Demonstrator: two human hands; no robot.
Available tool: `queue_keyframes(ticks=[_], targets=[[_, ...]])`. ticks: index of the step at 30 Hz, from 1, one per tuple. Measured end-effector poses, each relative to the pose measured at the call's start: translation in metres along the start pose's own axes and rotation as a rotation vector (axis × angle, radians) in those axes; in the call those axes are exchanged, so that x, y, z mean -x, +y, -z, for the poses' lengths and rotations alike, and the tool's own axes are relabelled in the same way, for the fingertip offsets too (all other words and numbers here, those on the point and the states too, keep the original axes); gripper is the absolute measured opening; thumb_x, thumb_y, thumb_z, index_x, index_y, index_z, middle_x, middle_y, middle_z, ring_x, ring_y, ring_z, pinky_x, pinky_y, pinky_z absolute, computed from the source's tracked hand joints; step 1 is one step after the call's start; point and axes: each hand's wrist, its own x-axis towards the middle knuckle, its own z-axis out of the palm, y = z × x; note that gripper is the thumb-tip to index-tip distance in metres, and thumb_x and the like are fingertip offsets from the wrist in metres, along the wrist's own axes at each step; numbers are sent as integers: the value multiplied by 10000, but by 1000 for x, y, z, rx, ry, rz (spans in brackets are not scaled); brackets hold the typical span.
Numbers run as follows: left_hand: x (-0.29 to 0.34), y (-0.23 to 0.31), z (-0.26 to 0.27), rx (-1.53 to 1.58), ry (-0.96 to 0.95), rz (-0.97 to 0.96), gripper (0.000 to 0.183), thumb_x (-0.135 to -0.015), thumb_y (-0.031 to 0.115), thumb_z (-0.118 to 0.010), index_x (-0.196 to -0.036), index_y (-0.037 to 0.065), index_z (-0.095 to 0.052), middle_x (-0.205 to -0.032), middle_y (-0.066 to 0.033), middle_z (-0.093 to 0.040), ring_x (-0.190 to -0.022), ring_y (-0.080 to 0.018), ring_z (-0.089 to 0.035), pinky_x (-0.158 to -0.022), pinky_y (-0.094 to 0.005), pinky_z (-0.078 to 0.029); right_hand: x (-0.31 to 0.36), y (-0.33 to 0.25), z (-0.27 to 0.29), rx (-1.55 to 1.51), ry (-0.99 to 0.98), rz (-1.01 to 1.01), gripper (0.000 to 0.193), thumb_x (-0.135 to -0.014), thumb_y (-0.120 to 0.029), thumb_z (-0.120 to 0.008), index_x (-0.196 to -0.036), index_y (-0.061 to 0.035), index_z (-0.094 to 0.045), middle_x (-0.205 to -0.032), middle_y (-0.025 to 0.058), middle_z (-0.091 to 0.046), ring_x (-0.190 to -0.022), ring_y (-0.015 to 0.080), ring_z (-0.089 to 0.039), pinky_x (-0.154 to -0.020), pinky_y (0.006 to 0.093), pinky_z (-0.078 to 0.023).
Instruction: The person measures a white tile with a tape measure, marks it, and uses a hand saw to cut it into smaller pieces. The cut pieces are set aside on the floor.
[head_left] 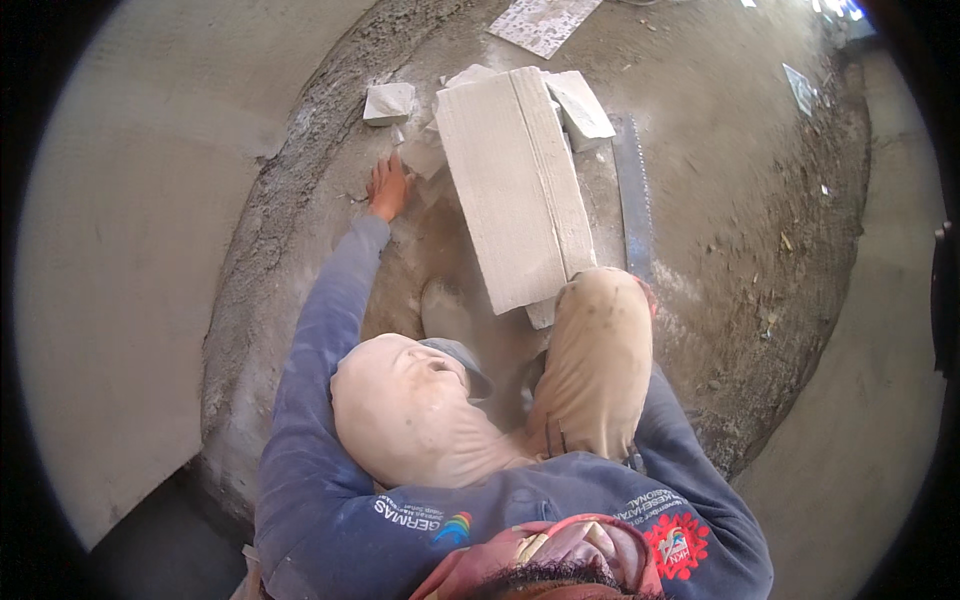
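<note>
My left hand [388, 187] reaches forward, its fingers stretched and apart, close beside a broken chunk [422, 153] of pale block; whether the fingertips touch it I cannot tell. Nothing shows in that hand. A long white lightweight block [515, 190] lies tilted in front of me, propped on broken pieces, with a groove along its right side. To its right a hand saw [632, 195] stretches away from me, teeth facing right. Its near end disappears behind my right knee. Only a reddish sliver shows there, hand or handle, so my right hand's fingers are hidden.
A small white offcut [389, 104] sits left of the block's far end, and a larger piece [580, 108] leans at its right. Farther off lies a speckled tile [543, 22]. Rough mortar [270, 220] edges the floor along the pale left wall [130, 250]. My bent knees crowd the near side.
</note>
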Motion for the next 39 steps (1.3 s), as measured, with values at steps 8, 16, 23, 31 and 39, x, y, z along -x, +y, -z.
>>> queue_keyframes(ticks=[8,16,23,31,39], targets=[[42,14,90,26,-133,-394,742,-1100,434,-684,-1697,85,-413,-1626,-246,-522,-1501,-474,-501,-1217,-625,-432,31,-35,28,73,-234,-107,548,-902,-303,-830,-1341,-50,-623,-1469,193,-587,-1339,394,-586,-1085,527,-495],[81,80,221,-106,-561,-369,567,-1141,486,-607,-1541,86,-643,-1522,-230,-674,-1374,-495,-625,-1162,-532,-509,77,20,39,23,-266,-9,386,-892,-180,-766,-1242,-78,-639,-1338,188,-611,-1291,422,-590,-1014,555,-493],[79,48,77,579,-176,238,1101,-1016,810,-629,-1709,-22,-427,-1723,-253,-511,-1624,-398,-442,-1313,-482,-374,29,-71,137,-765,56,-400,272,-1030,-219,-750,-1176,-27,-624,-980,182,-661,-930,339,-692,-850,477,-533],[124,169,6,1347,-519,146,1093,-992,636,-817,-1701,-77,-391,-1707,-236,-502,-1602,-331,-429,-1333,-456,-310,10,-160,228,-781,377,-234,345,-1101,-363,-742,-1137,-22,-703,-850,106,-693,-781,180,-657,-708,406,-543],[124,158,-7,1376,-322,86,957,-1004,554,-832,-1630,-76,-478,-1590,-208,-613,-1496,-313,-557,-1263,-441,-418,-9,-229,166,-858,314,-150,336,-1081,-342,-766,-1082,-18,-677,-814,207,-691,-706,312,-708,-674,464,-538]])
